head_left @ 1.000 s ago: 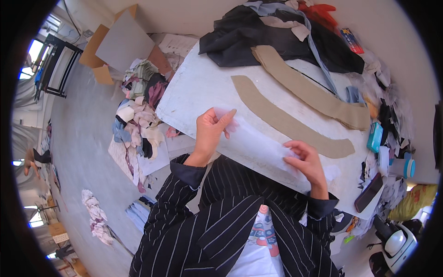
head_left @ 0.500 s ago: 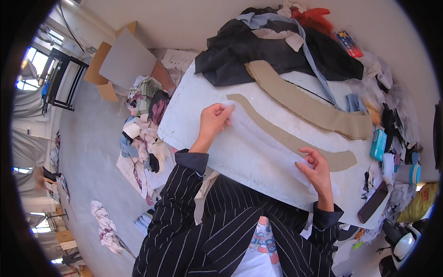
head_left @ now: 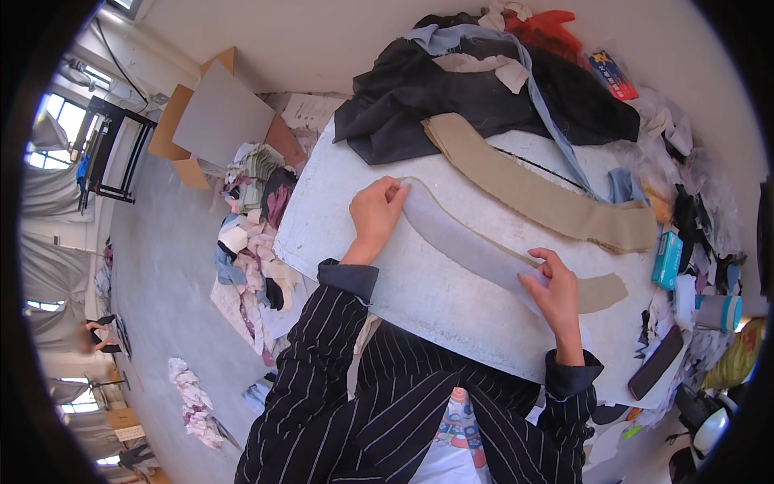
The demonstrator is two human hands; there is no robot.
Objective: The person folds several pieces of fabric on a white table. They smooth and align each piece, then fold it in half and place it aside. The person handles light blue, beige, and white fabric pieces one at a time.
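the white strip (head_left: 461,235) overlaps the lower tan strip (head_left: 603,294) at frame centre, long axis upper left to lower right, left grip (head_left: 376,213) pinching its upper end, right grip (head_left: 555,292) at its lower portion, closure indeterminate.

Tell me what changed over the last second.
The sheer white strip moved away from the person, from beside the lone tan strip to over most of it. The left hand still pinches its left end; the right hand stays toward its right. The stacked tan strips and black cloth stayed put.
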